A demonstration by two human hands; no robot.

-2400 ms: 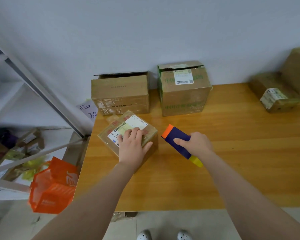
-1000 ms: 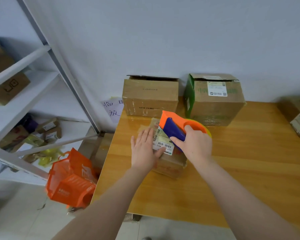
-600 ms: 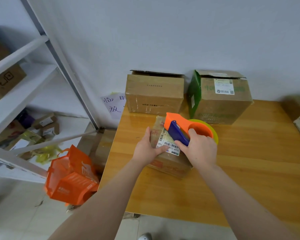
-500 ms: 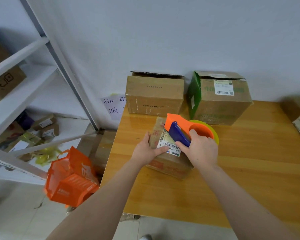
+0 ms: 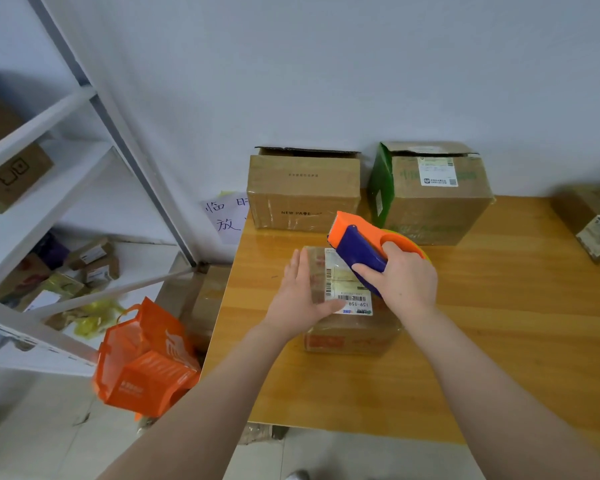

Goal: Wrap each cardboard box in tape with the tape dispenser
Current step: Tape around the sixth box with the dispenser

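Note:
A small cardboard box (image 5: 347, 336) with a white barcode label lies on the wooden table (image 5: 499, 341) near its left edge. My left hand (image 5: 300, 296) rests flat on the box's left side, fingers straight, thumb on the label. My right hand (image 5: 404, 277) grips an orange and blue tape dispenser (image 5: 355, 242), held above the box's top with its orange nose pointing up and to the left. Two bigger cardboard boxes stand against the wall: a plain brown box (image 5: 303, 190) and a green-sided box (image 5: 430, 192).
Another taped box (image 5: 593, 223) sits at the table's far right. Left of the table a white metal shelf rack (image 5: 66, 168) holds small parcels. An orange basket (image 5: 146, 362) lies on the floor by the table's left edge. A handwritten paper note (image 5: 226, 216) hangs on the wall.
My left hand has opened flat on the box's left side. The dispenser in my right hand has tilted its nose up, and the small box now lies squarer to me.

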